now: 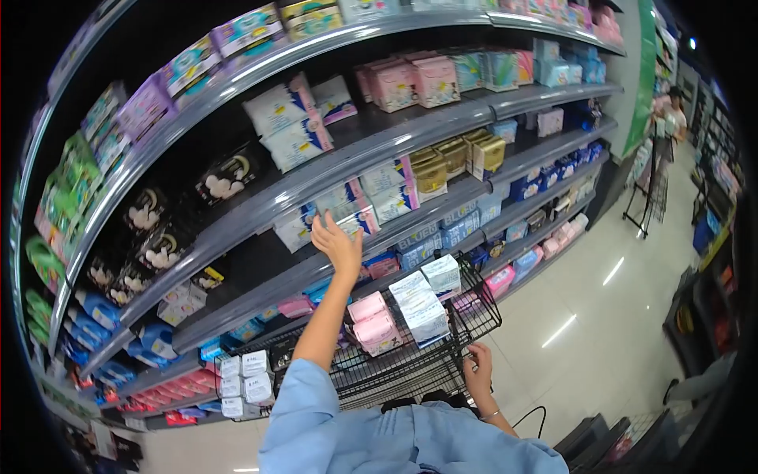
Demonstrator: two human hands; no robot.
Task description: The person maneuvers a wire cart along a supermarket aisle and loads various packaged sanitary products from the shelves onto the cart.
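My left hand (pixel 339 246) reaches up to a middle shelf, its fingers spread over soft white-and-blue packs (pixel 347 207) that stand in a row. Its fingertips are right at the front of these packs. Low by the near side of a black wire cart (pixel 387 378), my right hand (pixel 478 371) has its fingers curled at the cart's edge. In the cart lie pink packs (pixel 373 322), a row of pale white-and-blue packs (pixel 418 306), another pale pack (pixel 441 276) and several small white packs (pixel 245 382) at the left end.
Gold packs (pixel 430 175) stand right of the white ones, with blue boxes (pixel 418 246) below. Black packs (pixel 225 183) with white mouse shapes fill the left shelves. Across the aisle floor (pixel 584 308), a person (pixel 671 118) stands near a dark stand (pixel 649 189).
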